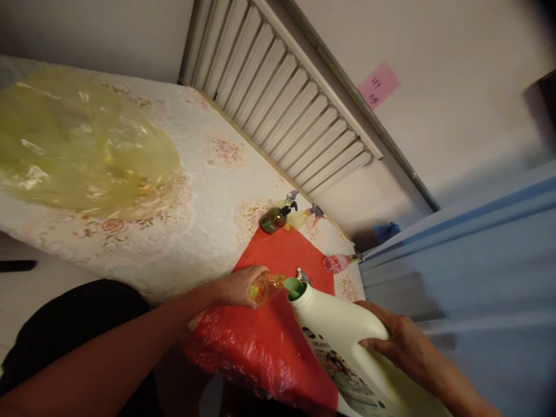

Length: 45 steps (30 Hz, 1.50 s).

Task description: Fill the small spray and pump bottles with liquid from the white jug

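Note:
Tilted to the left, a large white detergent jug (343,330) with a green pouring spout is gripped by my right hand (391,336) on its right side. My left hand (238,286) is wrapped around a small clear bottle with orange-yellow contents (264,288). The bottle's open neck points at the jug's spout, almost meeting it; I cannot tell if they touch. Beneath both lies a red plastic sheet (282,330), wrinkled at the front. Just behind the jug's mouth, a spray nozzle (302,276) is partly hidden.
A dark green pump bottle (273,220), a pale yellow spray bottle (299,218) and a pink spray bottle (336,263) stand behind. A yellow plastic bag (87,145) covers the floral tablecloth (208,202) at left. A radiator (282,87) borders the table; a blue curtain (478,266) hangs right.

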Each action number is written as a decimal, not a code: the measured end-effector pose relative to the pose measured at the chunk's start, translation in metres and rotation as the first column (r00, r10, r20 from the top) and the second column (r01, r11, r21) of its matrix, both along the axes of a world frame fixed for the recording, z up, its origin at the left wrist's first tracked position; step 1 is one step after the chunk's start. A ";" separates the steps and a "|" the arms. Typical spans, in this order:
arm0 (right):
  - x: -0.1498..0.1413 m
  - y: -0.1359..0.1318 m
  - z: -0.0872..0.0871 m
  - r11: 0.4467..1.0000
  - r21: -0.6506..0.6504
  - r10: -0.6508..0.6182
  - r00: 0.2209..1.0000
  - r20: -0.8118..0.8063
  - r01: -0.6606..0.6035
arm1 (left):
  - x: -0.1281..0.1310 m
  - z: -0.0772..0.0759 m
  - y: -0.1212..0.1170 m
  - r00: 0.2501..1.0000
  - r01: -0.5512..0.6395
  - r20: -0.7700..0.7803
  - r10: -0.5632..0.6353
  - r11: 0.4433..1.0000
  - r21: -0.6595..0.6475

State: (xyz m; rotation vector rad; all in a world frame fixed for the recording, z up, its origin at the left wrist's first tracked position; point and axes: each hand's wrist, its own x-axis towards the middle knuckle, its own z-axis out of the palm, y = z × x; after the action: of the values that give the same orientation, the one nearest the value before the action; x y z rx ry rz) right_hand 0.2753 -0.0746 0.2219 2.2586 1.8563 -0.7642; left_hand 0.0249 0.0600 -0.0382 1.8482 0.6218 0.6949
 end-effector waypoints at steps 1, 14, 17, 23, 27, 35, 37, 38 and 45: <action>0.001 0.000 0.000 1.000 -0.001 0.003 1.000 0.002 -0.003 | 0.000 -0.001 0.000 1.000 -0.001 -0.001 0.001 1.000 0.001; 0.003 0.001 -0.001 1.000 0.006 -0.007 0.999 0.034 0.007 | -0.001 -0.001 0.000 0.999 0.007 -0.051 -0.007 1.000 -0.003; 0.002 0.001 -0.001 1.000 0.013 0.001 0.999 0.044 -0.002 | 0.000 -0.005 0.001 0.999 0.007 -0.042 -0.006 1.000 0.012; 0.002 0.001 0.000 1.000 0.008 -0.009 0.999 0.031 0.009 | 0.002 -0.011 0.003 0.999 0.003 -0.037 -0.002 0.999 0.032; 0.003 0.001 0.000 1.000 0.009 -0.013 0.999 0.047 0.013 | 0.002 -0.010 0.002 1.000 0.005 -0.024 -0.004 1.000 0.022; 0.003 0.000 0.000 1.000 0.015 -0.004 0.999 0.037 0.003 | 0.002 -0.011 0.003 1.000 0.008 -0.024 -0.008 1.000 0.017; 0.003 0.000 0.000 1.000 0.009 -0.007 0.999 0.035 0.007 | 0.002 -0.012 0.003 1.000 0.011 -0.023 -0.010 1.000 0.013; 0.003 0.000 0.000 1.000 0.006 -0.009 0.999 0.035 0.009 | 0.003 -0.012 0.003 1.000 0.011 -0.022 -0.010 1.000 0.013; 0.002 0.001 0.000 1.000 -0.015 -0.014 1.000 0.024 0.015 | 0.003 -0.012 0.004 0.999 0.011 -0.043 -0.010 1.000 0.015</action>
State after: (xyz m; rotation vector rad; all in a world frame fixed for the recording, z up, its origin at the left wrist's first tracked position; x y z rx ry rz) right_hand 0.2776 -0.0732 0.2222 2.2641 1.8195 -0.7469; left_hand 0.0277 0.0641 -0.0505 1.8833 0.6355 0.6563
